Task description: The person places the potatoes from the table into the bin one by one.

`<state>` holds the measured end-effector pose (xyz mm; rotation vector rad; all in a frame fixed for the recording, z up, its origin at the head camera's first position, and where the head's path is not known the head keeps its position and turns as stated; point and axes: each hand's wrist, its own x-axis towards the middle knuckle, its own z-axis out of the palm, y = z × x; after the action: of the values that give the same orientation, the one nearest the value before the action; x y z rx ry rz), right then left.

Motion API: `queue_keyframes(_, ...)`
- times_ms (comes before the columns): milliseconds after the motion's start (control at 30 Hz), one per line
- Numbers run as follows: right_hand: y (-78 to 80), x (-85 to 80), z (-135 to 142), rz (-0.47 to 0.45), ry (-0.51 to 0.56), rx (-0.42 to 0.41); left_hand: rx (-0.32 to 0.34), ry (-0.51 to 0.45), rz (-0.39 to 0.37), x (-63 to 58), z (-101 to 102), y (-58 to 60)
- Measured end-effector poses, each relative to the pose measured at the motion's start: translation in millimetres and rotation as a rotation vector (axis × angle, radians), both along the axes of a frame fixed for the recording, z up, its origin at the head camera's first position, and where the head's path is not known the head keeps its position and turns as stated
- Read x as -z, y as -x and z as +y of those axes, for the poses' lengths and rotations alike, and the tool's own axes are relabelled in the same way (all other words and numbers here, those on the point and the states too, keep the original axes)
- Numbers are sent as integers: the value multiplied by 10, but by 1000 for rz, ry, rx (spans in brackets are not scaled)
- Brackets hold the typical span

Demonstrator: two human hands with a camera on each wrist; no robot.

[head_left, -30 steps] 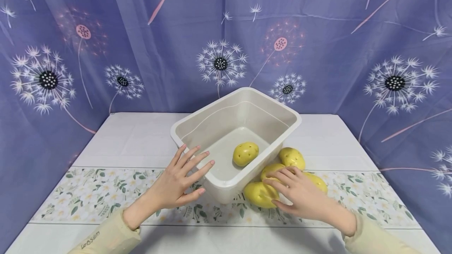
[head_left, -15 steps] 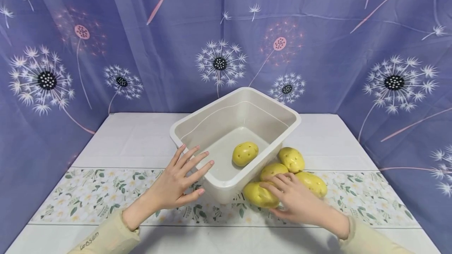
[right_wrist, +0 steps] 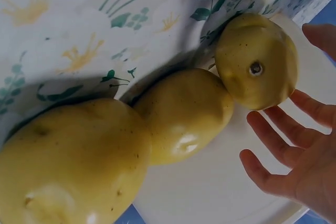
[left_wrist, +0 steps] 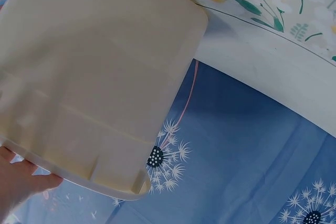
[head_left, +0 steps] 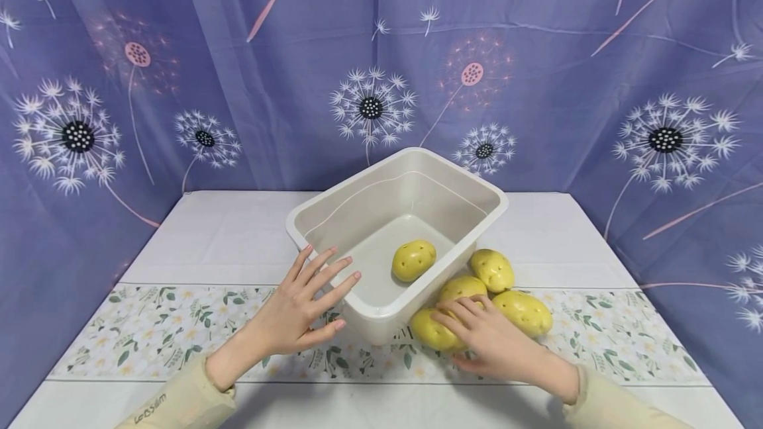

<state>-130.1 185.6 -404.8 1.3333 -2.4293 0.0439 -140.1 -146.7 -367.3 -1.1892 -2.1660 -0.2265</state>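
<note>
A pale grey plastic bin (head_left: 334, 207) stands askew on the table with one yellow potato (head_left: 414, 260) inside it. Spread fingers of my left hand (head_left: 298, 306) lie at the bin's near-left rim; the left wrist view shows that hand (left_wrist: 26, 179) by the rim too. Beside the bin's right wall is a cluster of several yellow potatoes. My right hand (head_left: 491, 336) reaches over the nearest potato (head_left: 430, 331). In the right wrist view its fingertips meet the edge of a potato (right_wrist: 256, 61), while the thumb stays apart from it.
Behind the right hand lie more potatoes: one by the bin wall (head_left: 460, 288), one farther back (head_left: 492, 270) and one to the right (head_left: 524, 313). A white cloth with a floral band (head_left: 179, 330) covers the table. Blue dandelion-print curtains (head_left: 268, 98) hang around it.
My right hand has shifted left and slightly down over the nearest potato, uncovering more of the right-hand one. The left hand and the bin look the same.
</note>
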Motion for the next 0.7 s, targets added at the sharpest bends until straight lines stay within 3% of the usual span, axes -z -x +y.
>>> queue_keyframes(700,33,101,-43,-36,-26,16,-6,-2,11,12,7,-2)
